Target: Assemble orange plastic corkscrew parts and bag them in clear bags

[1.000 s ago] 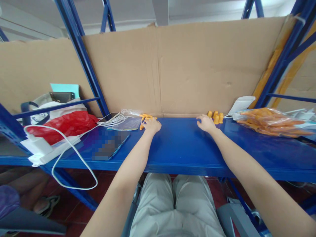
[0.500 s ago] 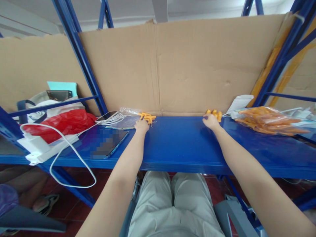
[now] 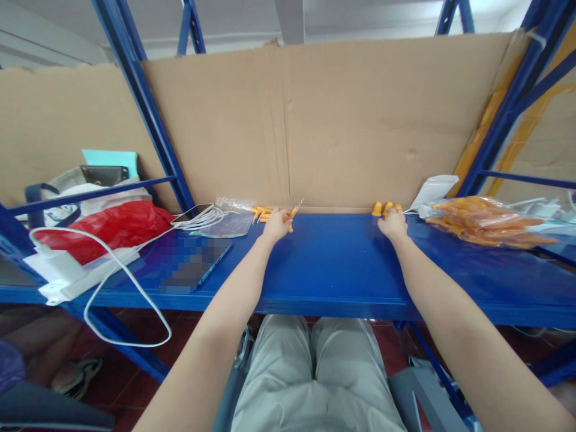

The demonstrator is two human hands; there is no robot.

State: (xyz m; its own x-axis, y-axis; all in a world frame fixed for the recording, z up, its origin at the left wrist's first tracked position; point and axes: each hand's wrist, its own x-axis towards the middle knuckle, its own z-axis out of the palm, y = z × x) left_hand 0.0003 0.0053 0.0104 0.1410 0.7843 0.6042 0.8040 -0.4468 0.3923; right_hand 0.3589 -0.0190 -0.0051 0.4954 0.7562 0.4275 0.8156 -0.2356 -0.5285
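The left hand (image 3: 276,225) pinches an orange-handled metal spiral (image 3: 293,213), its long axis slanting up and rightward. Well to its right, orange caps (image 3: 377,209) sit along the blue shelf (image 3: 333,258)'s back edge, beside the nearer right hand (image 3: 393,224), whose grip I cannot tell.

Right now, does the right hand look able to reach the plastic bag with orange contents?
Likely yes: nothing visibly blocks the bag from the front, though the right hand is at the small orange pieces.
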